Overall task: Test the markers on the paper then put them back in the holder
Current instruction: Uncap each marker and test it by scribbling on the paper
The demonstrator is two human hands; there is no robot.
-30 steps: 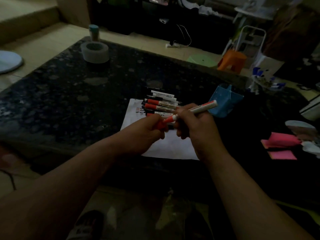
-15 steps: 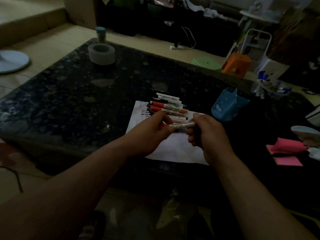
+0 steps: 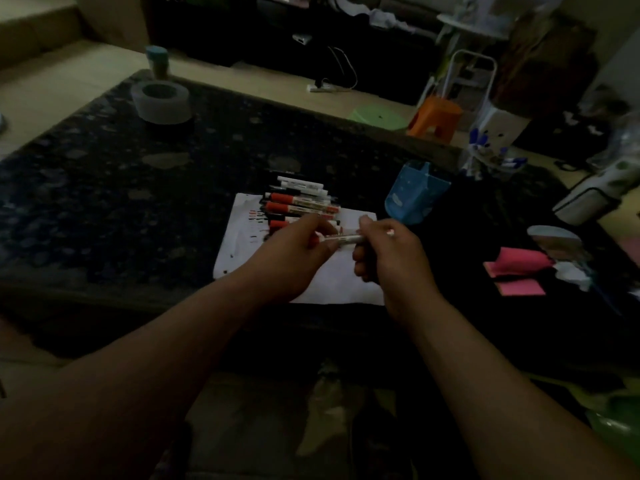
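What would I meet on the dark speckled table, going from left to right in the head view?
Grey round tape roll → white paper sheet → blue plastic marker holder → pink square sticky notes.

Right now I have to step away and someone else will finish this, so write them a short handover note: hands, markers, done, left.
Left hand pinches one end of a white-barrelled marker; right hand grips the other end, above the paper. Cap on or off: cannot tell.
The other markers lie in a row at the paper's far edge. The blue holder stands right of the paper, no marker visible in it.
Done: red and black test marks on the paper's left part.
Left: finish the held marker, then put all markers into the holder.
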